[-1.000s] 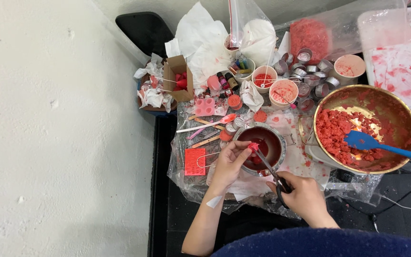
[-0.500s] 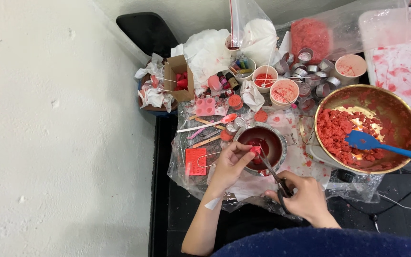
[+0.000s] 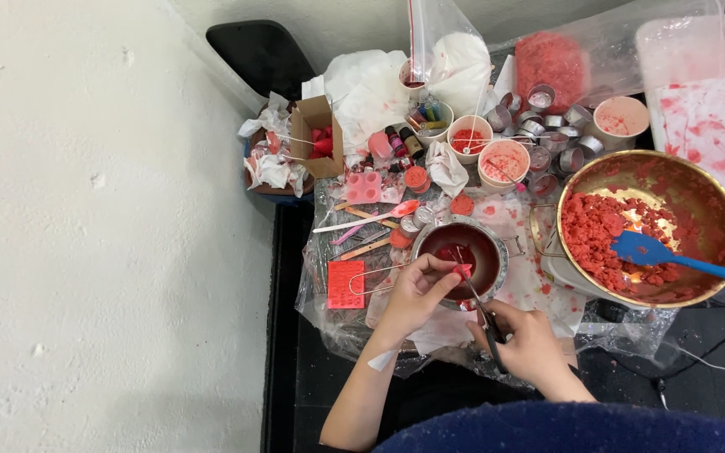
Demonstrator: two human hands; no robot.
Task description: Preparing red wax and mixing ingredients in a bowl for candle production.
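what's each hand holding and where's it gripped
Left hand pinches a small red piece at its edge with its fingertips, over the small pot. Right hand grips a dark thin tool by its handle end.

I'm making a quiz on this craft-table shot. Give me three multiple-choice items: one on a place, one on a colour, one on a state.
1. Where does the spatula lie?
A. in the big bowl
B. on the floor
C. in the cardboard box

2. What colour is the spatula's head?
A. green
B. blue
C. yellow

3. What is the left hand doing?
A. lying flat on the table
B. pinching a small red piece over the pot
C. gripping the spatula

Answers:
1 A, its head rests on red crumbs in the big bowl.
2 B, the head is plainly blue.
3 B, fingertips pinch the red piece above the small pot.
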